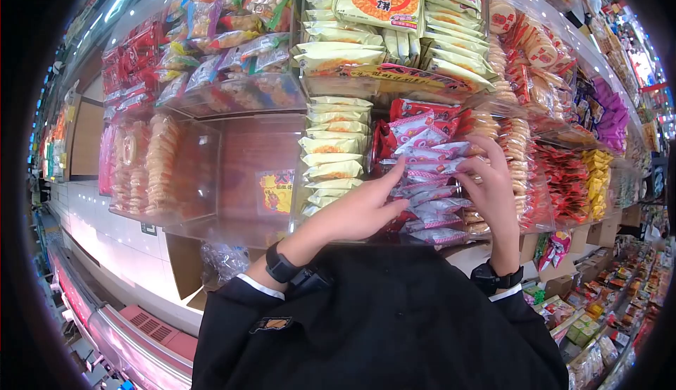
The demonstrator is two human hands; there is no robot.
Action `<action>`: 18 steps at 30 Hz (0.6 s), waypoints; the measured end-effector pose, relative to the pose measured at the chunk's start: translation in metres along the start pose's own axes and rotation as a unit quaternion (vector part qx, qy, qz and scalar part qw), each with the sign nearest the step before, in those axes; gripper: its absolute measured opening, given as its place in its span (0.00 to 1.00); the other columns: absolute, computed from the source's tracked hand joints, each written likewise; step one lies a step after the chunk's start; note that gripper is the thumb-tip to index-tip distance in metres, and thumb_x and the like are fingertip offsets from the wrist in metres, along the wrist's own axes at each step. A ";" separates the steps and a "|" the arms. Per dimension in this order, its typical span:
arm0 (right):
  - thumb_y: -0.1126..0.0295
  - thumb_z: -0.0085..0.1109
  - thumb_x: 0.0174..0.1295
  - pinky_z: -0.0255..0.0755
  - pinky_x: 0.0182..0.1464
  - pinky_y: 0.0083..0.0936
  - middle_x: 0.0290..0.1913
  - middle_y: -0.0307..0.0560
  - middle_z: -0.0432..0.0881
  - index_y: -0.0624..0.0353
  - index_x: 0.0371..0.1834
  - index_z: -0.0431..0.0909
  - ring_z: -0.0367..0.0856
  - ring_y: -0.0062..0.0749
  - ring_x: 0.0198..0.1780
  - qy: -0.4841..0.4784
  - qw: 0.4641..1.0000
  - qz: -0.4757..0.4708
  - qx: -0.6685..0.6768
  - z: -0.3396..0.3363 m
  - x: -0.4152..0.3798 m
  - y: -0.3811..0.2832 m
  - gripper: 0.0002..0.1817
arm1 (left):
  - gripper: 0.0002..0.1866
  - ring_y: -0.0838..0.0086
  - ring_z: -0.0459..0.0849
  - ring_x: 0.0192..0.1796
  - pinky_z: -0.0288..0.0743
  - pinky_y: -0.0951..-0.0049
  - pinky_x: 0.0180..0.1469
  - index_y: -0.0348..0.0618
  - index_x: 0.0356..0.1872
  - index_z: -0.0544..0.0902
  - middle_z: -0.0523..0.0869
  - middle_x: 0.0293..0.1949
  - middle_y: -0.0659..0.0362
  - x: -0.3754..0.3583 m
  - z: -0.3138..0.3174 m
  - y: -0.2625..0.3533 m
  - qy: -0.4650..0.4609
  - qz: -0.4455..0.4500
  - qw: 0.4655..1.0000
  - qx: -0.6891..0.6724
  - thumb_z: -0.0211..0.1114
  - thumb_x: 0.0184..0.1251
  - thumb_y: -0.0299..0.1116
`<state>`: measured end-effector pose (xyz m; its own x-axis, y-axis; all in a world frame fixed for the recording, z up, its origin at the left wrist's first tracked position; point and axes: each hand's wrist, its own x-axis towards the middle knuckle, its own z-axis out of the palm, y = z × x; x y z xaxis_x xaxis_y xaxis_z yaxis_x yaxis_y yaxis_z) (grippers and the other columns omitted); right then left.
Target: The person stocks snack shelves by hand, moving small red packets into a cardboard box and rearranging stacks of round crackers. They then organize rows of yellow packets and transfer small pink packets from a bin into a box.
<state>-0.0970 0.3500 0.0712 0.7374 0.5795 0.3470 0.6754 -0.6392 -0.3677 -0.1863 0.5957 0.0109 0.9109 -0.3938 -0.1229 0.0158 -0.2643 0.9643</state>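
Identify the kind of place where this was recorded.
Probably a snack shop or supermarket aisle: clear bins hold rows of wrapped rice crackers, more bins hold packets in red and yellow wrappers, and shelves of packaged goods stand at the lower right.

From my view, the bin [243, 152] left of the yellow-green packets [334, 147] offers wide clear passage down to its floor. Its transparent walls obstruct sideways entry. The upper bin's front panel [422, 89] overhangs the pink packets [433, 207].
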 end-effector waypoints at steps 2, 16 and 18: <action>0.77 0.73 0.49 0.75 0.50 0.36 0.49 0.49 0.82 0.62 0.34 0.82 0.81 0.45 0.52 -0.010 0.999 0.002 0.031 0.000 -0.003 0.004 0.10 | 0.40 0.49 0.83 0.42 0.74 0.59 0.47 0.35 0.78 0.48 0.81 0.39 0.37 -0.002 -0.004 0.003 0.004 -0.015 1.000 -0.009 0.59 0.75 0.39; 0.79 0.72 0.49 0.76 0.37 0.30 0.30 0.46 0.84 0.62 0.32 0.86 0.84 0.38 0.33 -0.033 0.994 0.022 0.100 -0.007 0.007 -0.021 0.06 | 0.42 0.45 0.82 0.45 0.74 0.56 0.50 0.30 0.78 0.43 0.81 0.41 0.35 -0.001 -0.001 0.010 -0.001 0.017 1.000 -0.017 0.58 0.74 0.37; 0.79 0.72 0.49 0.76 0.36 0.28 0.30 0.46 0.85 0.63 0.33 0.87 0.85 0.36 0.33 -0.021 0.993 0.038 0.108 -0.011 0.009 -0.017 0.07 | 0.42 0.45 0.82 0.45 0.73 0.57 0.50 0.30 0.78 0.42 0.81 0.41 0.35 0.000 0.000 0.012 0.001 0.015 1.000 -0.022 0.58 0.74 0.37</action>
<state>-0.1023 0.3602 0.0900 0.7826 0.5572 0.2775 0.6010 -0.5603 -0.5699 -0.1863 0.5929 0.0229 0.9123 -0.3988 -0.0934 0.0070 -0.2129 0.9770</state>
